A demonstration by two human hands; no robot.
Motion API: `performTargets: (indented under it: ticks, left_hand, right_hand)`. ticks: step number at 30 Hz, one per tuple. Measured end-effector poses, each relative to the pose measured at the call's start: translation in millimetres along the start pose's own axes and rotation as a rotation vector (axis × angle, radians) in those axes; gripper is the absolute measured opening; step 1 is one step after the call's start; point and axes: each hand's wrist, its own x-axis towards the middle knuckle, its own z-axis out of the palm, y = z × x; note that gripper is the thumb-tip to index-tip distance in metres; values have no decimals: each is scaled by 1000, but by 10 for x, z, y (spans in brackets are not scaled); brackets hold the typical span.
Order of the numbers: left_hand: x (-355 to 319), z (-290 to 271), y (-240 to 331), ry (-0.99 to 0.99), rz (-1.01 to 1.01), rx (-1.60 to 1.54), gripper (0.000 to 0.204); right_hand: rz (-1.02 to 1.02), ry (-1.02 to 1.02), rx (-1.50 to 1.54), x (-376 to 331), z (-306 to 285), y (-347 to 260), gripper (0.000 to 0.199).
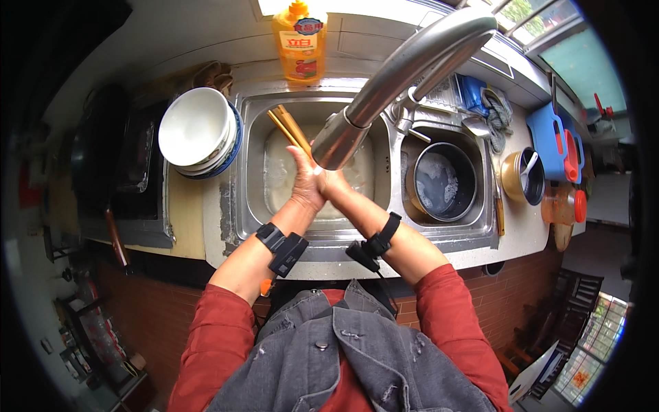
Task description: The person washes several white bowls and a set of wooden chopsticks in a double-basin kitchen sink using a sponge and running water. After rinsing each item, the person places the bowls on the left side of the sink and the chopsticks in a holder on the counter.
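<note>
Over the left basin of the steel sink (pixel 255 172), my two hands are pressed together around a bundle of wooden chopsticks (pixel 288 128). My left hand (pixel 306 180) closes on it from the left, its thumb showing along the top. My right hand (pixel 332 182) presses against it from the other side; its fingers are partly hidden behind the tap's spout. The chopsticks point up and to the left, and their lower ends are out of sight between the palms. Directly above the hands hangs the metal tap (pixel 343 134). Cloudy, whitish water covers the basin floor.
A dark pot (pixel 473 180) with soapy water stands in the right basin. White bowls (pixel 195 127) are stacked left of the sink, and an orange detergent bottle (pixel 300 58) stands behind it. At right are a smaller pot (pixel 513 175) with a spoon and a blue rack (pixel 546 134).
</note>
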Motion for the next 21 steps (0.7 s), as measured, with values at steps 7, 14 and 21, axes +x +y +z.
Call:
performTargets:
  ticks: [7,14,21]
  left_hand:
    - [-1,-84,50,-45,23,-120,75]
    - [1,-272,94,124,-120,-133,64]
    - [31,-297,154,139,2,-76,61]
  right_hand:
    - [8,155,-23,-23,140,19,65]
    - [-34,2,-203,-58,181,-181,49]
    - [307,-63,-190,-24,258,-258,61]
